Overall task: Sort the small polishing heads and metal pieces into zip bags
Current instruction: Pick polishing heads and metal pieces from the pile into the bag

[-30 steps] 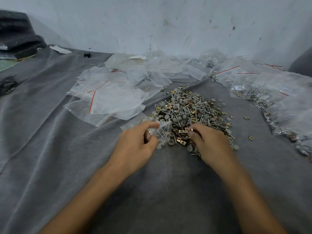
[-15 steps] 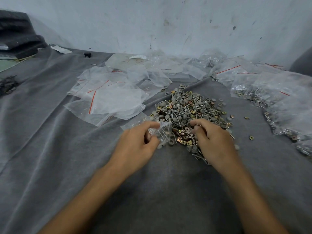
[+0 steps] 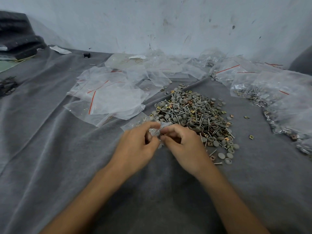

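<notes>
A heap [image 3: 194, 114] of grey round polishing heads, thin metal pins and small brass square pieces lies on the grey cloth [image 3: 50, 149]. Just left of its near edge, my left hand [image 3: 136, 146] pinches a small clear zip bag [image 3: 156, 130] by its mouth. My right hand [image 3: 182, 146] is right against it, fingertips pinched on small pieces at the bag's mouth; what they hold is hidden by the fingers.
Several empty zip bags with red strips [image 3: 109, 97] lie left of the heap. Filled bags [image 3: 273, 98] run along the right side. Loose brass pieces [image 3: 251, 136] are scattered right of the heap. A dark stack [image 3: 16, 38] sits far left against the wall.
My right hand has left the heap and moved left to the mouth of the bag in my left hand. My left hand stays in about the same place.
</notes>
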Tool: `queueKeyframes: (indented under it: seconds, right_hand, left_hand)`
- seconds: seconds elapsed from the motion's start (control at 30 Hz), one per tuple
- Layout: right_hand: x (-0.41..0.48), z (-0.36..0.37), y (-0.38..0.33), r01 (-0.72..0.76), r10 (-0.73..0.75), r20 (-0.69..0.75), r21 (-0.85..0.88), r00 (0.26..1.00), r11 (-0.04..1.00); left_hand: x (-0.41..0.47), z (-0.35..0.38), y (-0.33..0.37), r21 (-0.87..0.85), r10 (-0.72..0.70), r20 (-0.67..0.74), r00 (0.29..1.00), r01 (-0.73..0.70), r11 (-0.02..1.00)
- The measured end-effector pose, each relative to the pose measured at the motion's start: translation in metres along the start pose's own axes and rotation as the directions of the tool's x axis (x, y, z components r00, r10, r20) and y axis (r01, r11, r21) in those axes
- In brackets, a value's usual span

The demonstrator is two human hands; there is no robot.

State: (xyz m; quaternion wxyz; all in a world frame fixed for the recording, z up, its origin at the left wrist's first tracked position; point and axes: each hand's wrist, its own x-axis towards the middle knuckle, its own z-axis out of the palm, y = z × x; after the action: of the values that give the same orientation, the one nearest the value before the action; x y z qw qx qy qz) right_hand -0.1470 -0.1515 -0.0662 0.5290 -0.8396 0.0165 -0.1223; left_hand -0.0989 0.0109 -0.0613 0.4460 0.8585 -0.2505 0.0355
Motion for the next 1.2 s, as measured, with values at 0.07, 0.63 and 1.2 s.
queueKeyframes:
  seconds: [0.07, 0.63, 1.2]
  right_hand:
    - [0.002, -0.001, -0.002, 0.001, -0.002, 0.014, 0.061, 1.0, 0.998]
    - [0.003, -0.041, 0.016, 0.008, 0.075, 0.092, -0.684, 0.993, 0.73]
    - [0.004, -0.039, 0.015, 0.058, 0.025, 0.103, -0.723, 0.994, 0.689]
  left_hand:
    - [0.0, -0.001, -0.001, -0.005, -0.003, -0.009, 1.0, 0.003, 1.0]
    - [0.0, -0.001, -0.004, -0.028, -0.022, -0.029, 0.999, 0.021, 0.999]
    - [0.001, 0.0, -0.008, -0.009, -0.004, -0.031, 1.0, 0.003, 1.0]
